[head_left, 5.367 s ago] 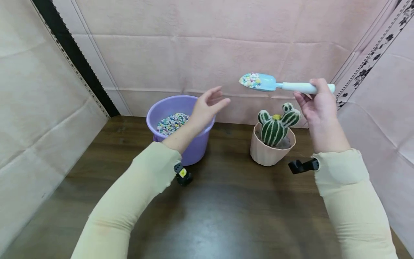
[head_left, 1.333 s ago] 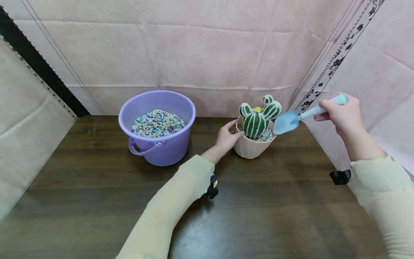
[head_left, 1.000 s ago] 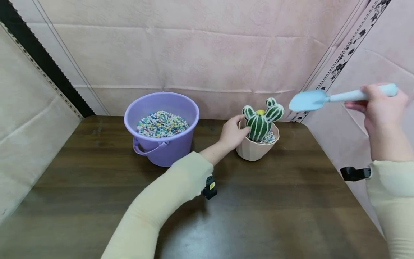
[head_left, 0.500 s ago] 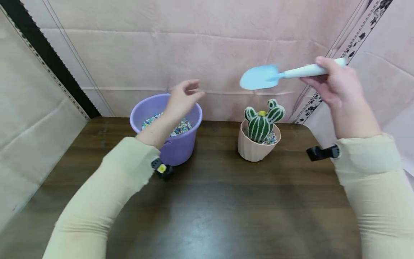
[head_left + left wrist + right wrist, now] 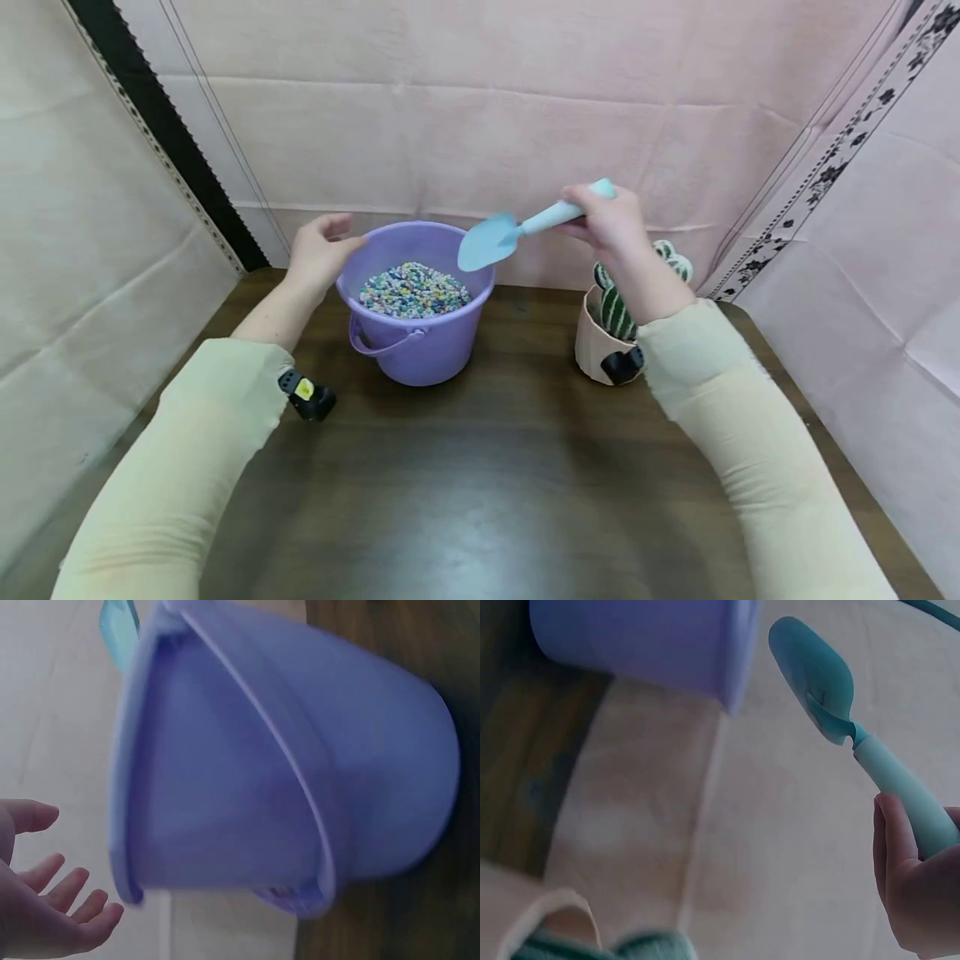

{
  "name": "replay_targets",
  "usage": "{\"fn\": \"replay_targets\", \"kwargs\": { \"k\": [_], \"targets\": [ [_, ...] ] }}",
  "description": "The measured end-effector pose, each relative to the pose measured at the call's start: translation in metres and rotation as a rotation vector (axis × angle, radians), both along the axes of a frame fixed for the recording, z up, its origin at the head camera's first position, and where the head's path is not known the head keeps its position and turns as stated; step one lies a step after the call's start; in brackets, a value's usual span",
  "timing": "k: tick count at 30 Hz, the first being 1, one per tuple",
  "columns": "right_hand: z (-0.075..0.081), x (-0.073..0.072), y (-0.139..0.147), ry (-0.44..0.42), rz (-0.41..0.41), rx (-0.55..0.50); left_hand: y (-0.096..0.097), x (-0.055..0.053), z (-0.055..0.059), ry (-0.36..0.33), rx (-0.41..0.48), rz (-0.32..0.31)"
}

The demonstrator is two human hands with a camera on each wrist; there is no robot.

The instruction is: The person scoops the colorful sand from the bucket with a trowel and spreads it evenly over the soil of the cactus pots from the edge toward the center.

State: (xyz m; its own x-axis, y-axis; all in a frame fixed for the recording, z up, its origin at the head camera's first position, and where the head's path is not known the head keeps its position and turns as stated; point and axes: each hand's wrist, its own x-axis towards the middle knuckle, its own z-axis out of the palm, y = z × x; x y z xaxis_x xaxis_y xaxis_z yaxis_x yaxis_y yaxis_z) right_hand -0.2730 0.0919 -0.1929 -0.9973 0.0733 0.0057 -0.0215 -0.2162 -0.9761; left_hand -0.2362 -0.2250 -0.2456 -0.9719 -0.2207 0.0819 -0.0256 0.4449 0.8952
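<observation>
My right hand grips the pale handle of a light blue garden trowel. The trowel's blade bears no beads and overlaps the right rim of a purple bucket in the head view. Inside the bucket lies a heap of small multicoloured beads. My left hand is held at the bucket's left rim, fingers loosely bent with nothing in them; the left wrist view shows it apart from the bucket wall. Partly behind my right forearm stands a knitted cactus in a pale pink pot.
Bucket and pot stand near the back of a dark wooden table. A pale pink cloth backdrop rises right behind them, with cloth sides at left and right. The bucket's handle hangs down in front.
Pale beads now lie in the pot at the cactus's foot, and the trowel's load is gone. My left hand left the pot for the bucket's left side; my right hand brought the trowel leftward.
</observation>
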Motion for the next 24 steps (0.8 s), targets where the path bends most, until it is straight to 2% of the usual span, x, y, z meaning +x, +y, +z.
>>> {"fn": "replay_targets", "kwargs": {
  "k": [2,5,9,11,18,24],
  "targets": [
    [-0.009,-0.004,-0.013,-0.008,0.009,0.083,-0.006,0.000,-0.007,-0.027,-0.016,0.000],
    [-0.021,-0.007,-0.028,-0.030,0.034,0.203,-0.010,0.000,-0.019,-0.078,-0.008,-0.047],
    [-0.037,-0.013,-0.043,-0.071,0.083,0.297,-0.005,0.001,-0.032,-0.144,0.075,-0.135],
    [-0.044,-0.016,-0.051,-0.095,0.113,0.343,-0.003,0.001,-0.036,-0.163,0.117,-0.158],
    [-0.061,-0.021,-0.077,-0.114,0.204,0.483,0.001,0.000,-0.038,-0.162,0.176,-0.145],
    [-0.063,-0.022,-0.088,-0.104,0.194,0.519,-0.003,0.001,-0.039,-0.168,0.221,-0.115]
  ]
}}
